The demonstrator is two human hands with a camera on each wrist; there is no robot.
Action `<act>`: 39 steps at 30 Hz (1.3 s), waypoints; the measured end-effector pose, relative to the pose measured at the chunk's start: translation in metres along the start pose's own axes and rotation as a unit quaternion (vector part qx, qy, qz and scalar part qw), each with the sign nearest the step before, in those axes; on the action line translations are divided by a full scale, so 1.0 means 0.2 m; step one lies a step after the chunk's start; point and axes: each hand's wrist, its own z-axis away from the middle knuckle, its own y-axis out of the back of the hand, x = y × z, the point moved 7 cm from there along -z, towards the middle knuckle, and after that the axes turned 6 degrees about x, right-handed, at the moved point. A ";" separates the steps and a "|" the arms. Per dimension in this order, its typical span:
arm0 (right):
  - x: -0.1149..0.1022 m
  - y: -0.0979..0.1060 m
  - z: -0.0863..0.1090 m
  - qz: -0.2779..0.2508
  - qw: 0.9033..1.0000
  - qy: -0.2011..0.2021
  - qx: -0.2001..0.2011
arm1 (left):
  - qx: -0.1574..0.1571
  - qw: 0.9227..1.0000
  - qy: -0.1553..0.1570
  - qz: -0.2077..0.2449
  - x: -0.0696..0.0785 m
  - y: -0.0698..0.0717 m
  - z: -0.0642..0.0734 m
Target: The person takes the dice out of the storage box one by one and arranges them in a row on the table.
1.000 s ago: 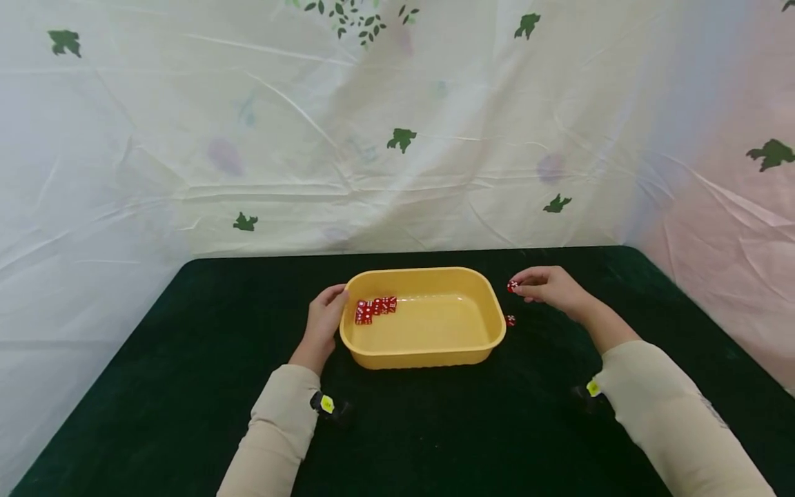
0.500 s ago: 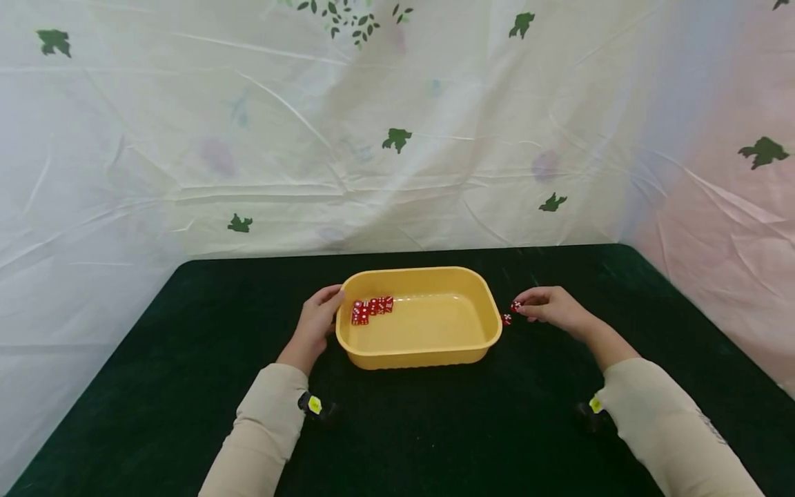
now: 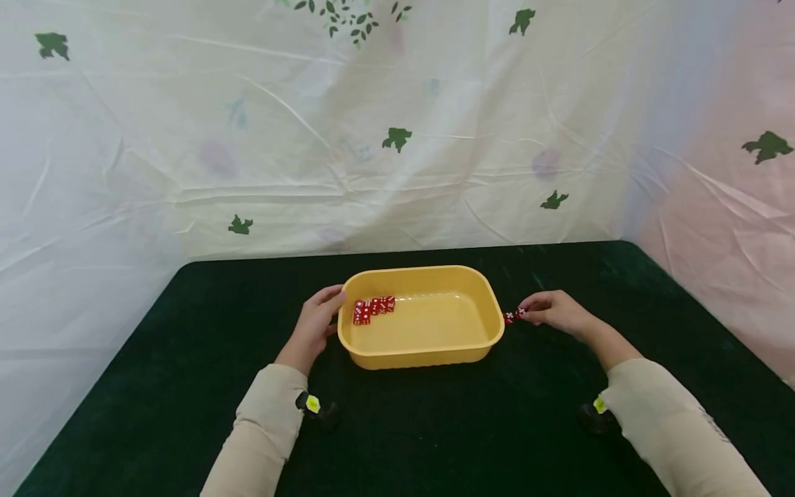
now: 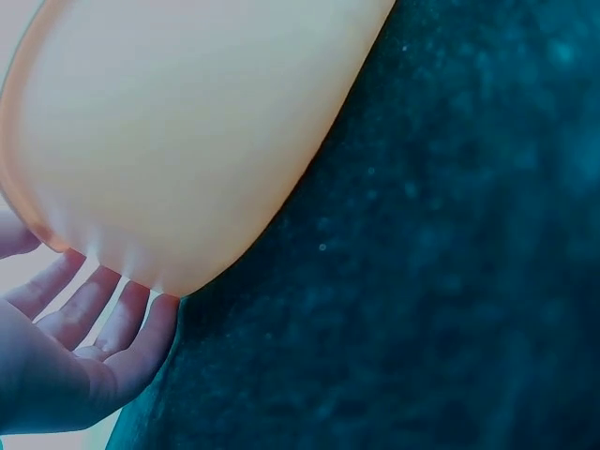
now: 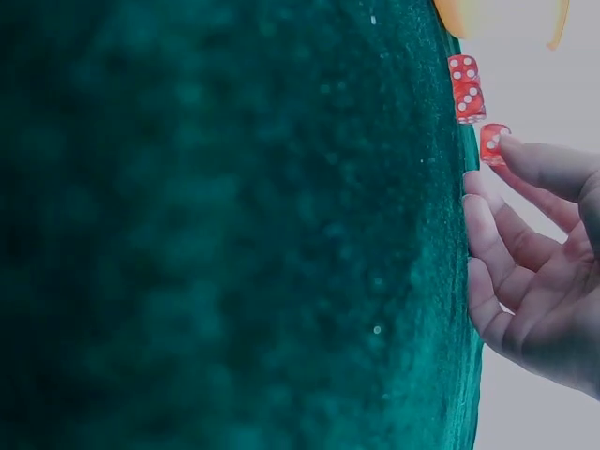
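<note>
Dark green table (image 3: pixel 435 428) before a pale, patterned curtain (image 3: pixel 279 159): left hand (image 3: pixel 315 324) (spread) touches yellow tub (image 3: pixel 441 321); right hand (image 3: pixel 559 314) pinches die (image 5: pixel 491 145).

No readable words; pips only: a four and a three on red dice (image 5: pixel 467 89) beside the yellow tray (image 3: pixel 422 353). My left-wrist yellow tag (image 3: pixel 313 404): too small to read.

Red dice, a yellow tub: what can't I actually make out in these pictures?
Head view: many pips on the dice in the yellow tub, too small to read.
Left wrist view: the yellow tub's inside, hidden by its outer wall.
Right wrist view: part of the held die, covered by the thumb of the right hand.
Right wrist view: most of the yellow tub, cut off by the top edge.
Head view: the sleeves, cut off by the bottom edge.
</note>
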 end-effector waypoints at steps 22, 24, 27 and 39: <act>0.02 -0.04 -0.02 0.025 1.000 -0.005 -0.014 | -0.005 1.000 0.002 -0.002 0.00 0.00 0.01; 0.01 -0.03 -0.03 0.028 0.999 -0.010 -0.018 | -0.004 1.000 0.002 -0.001 0.00 0.01 0.01; 0.00 -0.01 -0.04 0.030 0.999 -0.019 -0.024 | -0.002 1.000 0.003 -0.001 0.00 0.00 0.01; -0.23 0.08 -0.15 0.055 0.998 -0.015 0.003 | 0.003 1.000 0.005 0.002 0.00 0.01 0.02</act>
